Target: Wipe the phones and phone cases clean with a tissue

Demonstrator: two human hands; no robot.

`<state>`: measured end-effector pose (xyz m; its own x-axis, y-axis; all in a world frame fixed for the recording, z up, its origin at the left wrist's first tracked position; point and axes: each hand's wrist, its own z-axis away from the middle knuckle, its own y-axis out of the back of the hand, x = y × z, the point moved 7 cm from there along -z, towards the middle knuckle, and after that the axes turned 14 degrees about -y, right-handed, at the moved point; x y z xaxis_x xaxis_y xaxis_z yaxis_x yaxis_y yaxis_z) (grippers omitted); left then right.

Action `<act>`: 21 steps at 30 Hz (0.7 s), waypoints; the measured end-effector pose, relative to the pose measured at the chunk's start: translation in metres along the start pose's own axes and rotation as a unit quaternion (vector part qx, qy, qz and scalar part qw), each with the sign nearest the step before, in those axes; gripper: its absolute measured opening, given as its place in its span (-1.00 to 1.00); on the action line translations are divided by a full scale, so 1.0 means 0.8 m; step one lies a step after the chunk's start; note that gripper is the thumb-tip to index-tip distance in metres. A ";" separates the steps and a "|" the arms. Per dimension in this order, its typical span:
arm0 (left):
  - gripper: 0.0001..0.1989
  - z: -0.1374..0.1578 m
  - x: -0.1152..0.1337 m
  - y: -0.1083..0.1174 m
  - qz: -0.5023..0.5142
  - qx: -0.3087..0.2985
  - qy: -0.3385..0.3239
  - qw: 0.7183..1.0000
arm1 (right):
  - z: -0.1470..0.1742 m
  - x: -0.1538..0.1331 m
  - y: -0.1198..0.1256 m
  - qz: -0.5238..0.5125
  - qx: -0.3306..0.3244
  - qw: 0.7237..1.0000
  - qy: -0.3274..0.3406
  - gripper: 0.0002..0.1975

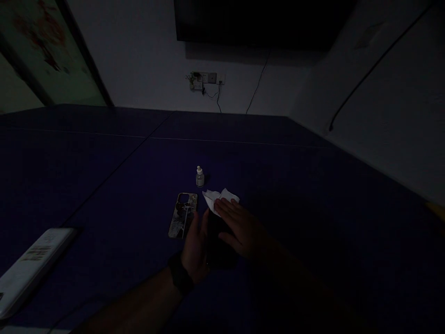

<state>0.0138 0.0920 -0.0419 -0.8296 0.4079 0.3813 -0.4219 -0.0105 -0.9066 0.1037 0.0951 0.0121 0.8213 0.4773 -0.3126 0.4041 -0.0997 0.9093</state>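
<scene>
My left hand (196, 246), with a dark band at its wrist, grips the left edge of a dark flat phone (222, 246). The phone's outline is hard to see in the dim light. My right hand (238, 227) presses a crumpled white tissue (227, 195) against the upper end of the phone, its fingers lying over the cloth-like sheet. Just left of my left hand, a patterned phone case (182, 215) with a camera cut-out lies flat. Beyond the hands stands a small dropper bottle (200, 178) with a white top.
All of this rests on a dark blue surface (114, 195) with seams across it. A long white box-like object (38, 264) lies at the left. At the back wall are power sockets (208, 79) with cables, below a large black screen (260, 21).
</scene>
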 end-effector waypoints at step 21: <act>-0.31 -0.001 -0.001 -0.005 -0.006 -0.004 0.013 1.000 | 0.003 0.010 0.007 -0.028 0.002 1.000 0.001 -0.46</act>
<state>0.0161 0.0923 -0.0384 -0.8140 0.4324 0.3879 -0.4291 0.0025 -0.9033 0.1135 0.0962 0.0140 0.7964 0.4840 -0.3625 0.4512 -0.0764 0.8892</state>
